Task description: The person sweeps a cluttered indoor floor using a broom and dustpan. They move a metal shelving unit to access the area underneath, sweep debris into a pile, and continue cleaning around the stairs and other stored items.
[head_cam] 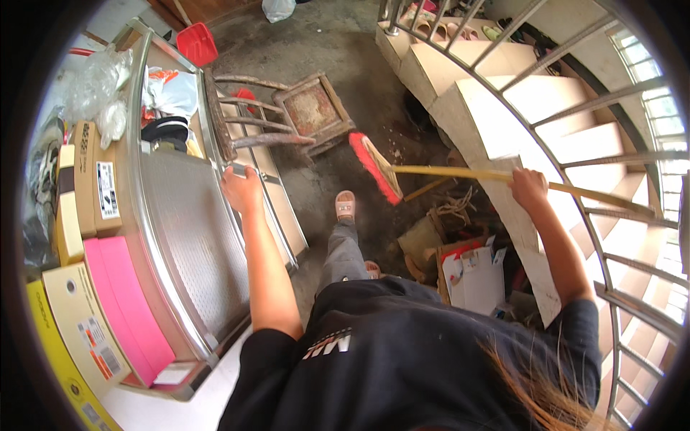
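Note:
My right hand (529, 187) is closed around the yellow handle of a push broom (455, 171). The handle runs across the stair railing, and the broom's red-bristled head (377, 168) hangs above the dark floor, in front of a worn wooden chair (312, 110). At the left, my left hand (242, 186) is at the metal edge or handle of a shelf cabinet (194, 226), beside the chair's back. Whether its fingers grip the metal cannot be made out.
Tiled stairs (496, 113) with a metal railing (531, 126) curve along the right. Cardboard and a white box (474, 277) lie beneath them. Shoe boxes (129, 307) stand on the cabinet at left. A red dustpan (197, 44) is beyond it. Shoes rest on the upper steps.

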Action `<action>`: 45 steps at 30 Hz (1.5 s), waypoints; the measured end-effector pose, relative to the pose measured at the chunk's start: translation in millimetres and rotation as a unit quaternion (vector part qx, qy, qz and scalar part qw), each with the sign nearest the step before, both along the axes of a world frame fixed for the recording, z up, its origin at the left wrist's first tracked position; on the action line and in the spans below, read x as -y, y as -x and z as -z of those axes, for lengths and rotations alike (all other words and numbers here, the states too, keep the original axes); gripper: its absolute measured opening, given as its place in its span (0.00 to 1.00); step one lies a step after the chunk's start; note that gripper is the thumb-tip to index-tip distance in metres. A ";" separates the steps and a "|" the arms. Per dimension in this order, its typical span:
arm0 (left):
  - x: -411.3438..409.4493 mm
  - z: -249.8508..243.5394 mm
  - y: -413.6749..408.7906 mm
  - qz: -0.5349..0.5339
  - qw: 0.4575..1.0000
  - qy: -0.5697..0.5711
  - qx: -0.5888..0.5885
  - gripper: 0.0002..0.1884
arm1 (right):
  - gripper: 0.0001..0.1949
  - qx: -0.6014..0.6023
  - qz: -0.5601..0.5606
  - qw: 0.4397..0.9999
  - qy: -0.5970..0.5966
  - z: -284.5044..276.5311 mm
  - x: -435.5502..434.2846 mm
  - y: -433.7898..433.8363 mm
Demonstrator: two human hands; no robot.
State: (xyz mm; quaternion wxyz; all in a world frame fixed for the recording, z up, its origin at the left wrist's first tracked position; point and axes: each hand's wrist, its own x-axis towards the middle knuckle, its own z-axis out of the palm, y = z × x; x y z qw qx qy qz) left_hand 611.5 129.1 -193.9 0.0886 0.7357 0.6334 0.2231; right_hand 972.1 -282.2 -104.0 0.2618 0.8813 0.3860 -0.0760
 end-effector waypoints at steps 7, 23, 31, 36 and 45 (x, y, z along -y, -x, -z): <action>-155.4 42.2 -57.2 -0.045 0.976 0.054 -0.206 0.22 | 0.10 -0.027 0.158 0.987 0.002 -28.3 -50.0 -5.5; -234.9 76.2 -141.7 -0.106 0.925 0.355 0.086 0.38 | 0.15 0.044 0.259 0.961 0.090 -26.6 -237.6 -98.9; -150.5 16.4 -195.3 -0.017 0.957 0.272 0.099 0.20 | 0.08 0.006 0.059 0.997 0.051 54.4 -305.9 -168.4; -67.2 -27.3 -222.3 -0.012 0.967 0.222 0.121 0.14 | 0.07 0.035 -0.063 0.994 0.088 95.1 -337.4 -186.0; 25.2 -68.0 -182.9 0.075 0.965 0.239 0.074 0.14 | 0.08 0.057 -0.245 0.963 0.101 97.1 -370.4 -210.2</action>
